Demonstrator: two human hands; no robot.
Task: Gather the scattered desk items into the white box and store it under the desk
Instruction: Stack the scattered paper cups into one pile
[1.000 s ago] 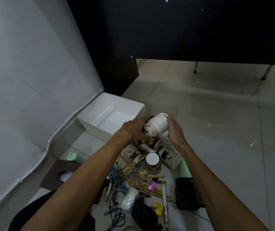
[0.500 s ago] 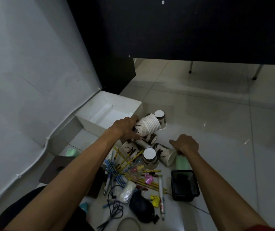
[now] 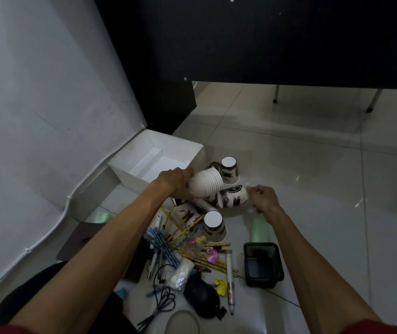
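The white box (image 3: 130,175) stands open on the floor by the wall, and nothing shows inside it. Just right of the box, my left hand (image 3: 173,182) grips a stack of nested paper cups (image 3: 208,185) lying sideways. My right hand (image 3: 263,200) holds a printed paper cup (image 3: 233,197) by its base, with the mouth pointing at the stack. More cups (image 3: 228,169) stand upside down or lie around them, one of them (image 3: 214,225) nearer me. Pens and pencils (image 3: 168,239) are strewn below.
The black desk panel (image 3: 241,39) rises behind, with open tiled floor under it. A black tray (image 3: 262,263), a green roll (image 3: 261,231), a black pouch (image 3: 201,295), a cable (image 3: 161,300) and a brown board (image 3: 77,239) lie near my knees. The wall runs along the left.
My right hand left the stack, went down to a cup lying on the floor, and now holds that cup up beside the stack. My left hand kept hold of the stack.
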